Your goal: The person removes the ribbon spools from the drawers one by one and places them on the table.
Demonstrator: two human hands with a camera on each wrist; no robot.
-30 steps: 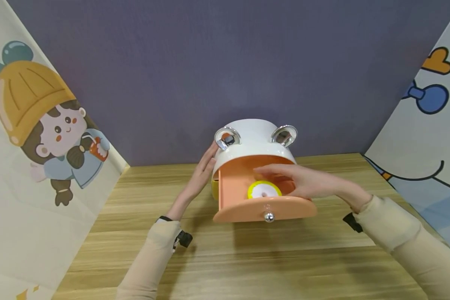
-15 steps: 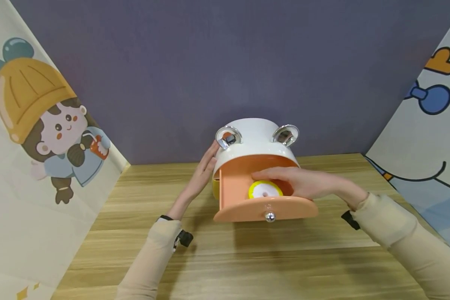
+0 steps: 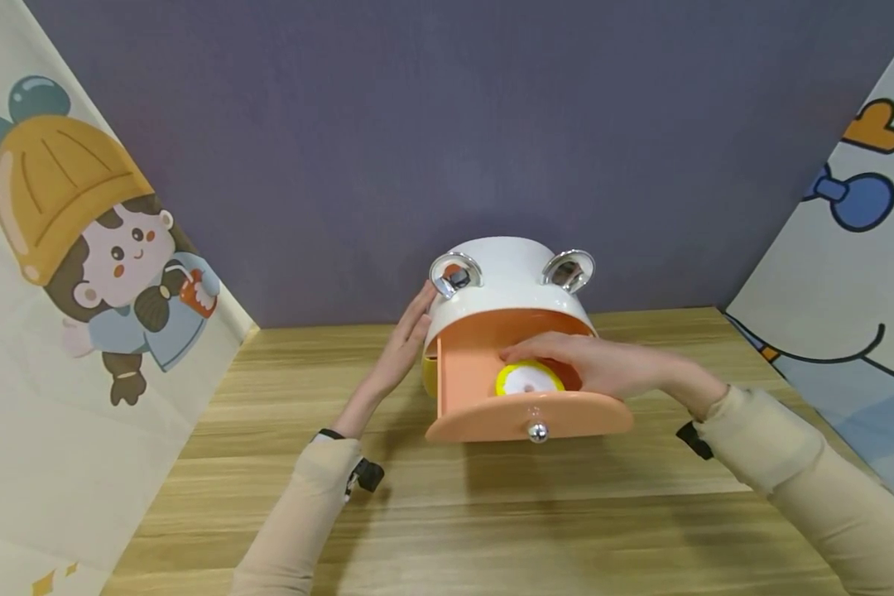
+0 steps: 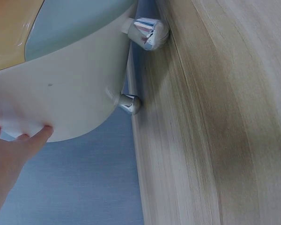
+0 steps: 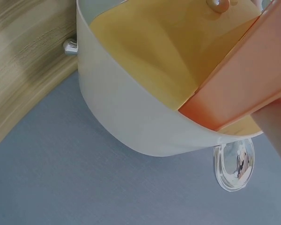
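Observation:
In the head view a white rounded storage box (image 3: 502, 273) with two silver ear-like rings stands on the wooden table. Its peach drawer (image 3: 465, 372) is pulled out at the front. A round white disc with a yellow rim (image 3: 531, 379) lies inside. My right hand (image 3: 603, 364) reaches into the drawer from the right, a fingertip at the disc's far edge; its thumb and other fingertips are hidden, so I cannot tell whether it grips the disc. My left hand (image 3: 405, 343) rests on the box's left side with extended fingers; the left wrist view shows its fingertips (image 4: 47, 130) against the white wall.
Below the peach drawer sits a closed yellow drawer (image 5: 150, 42) with a round knob. Short silver feet (image 4: 150, 33) lift the box off the wooden table (image 3: 417, 530). A grey-blue wall (image 3: 462, 124) rises behind, and cartoon-printed panels (image 3: 37, 463) flank both sides.
My right hand has lowered slightly inside the drawer, bringing its fingertip down to the disc's rim. My left hand and the box stay in place.

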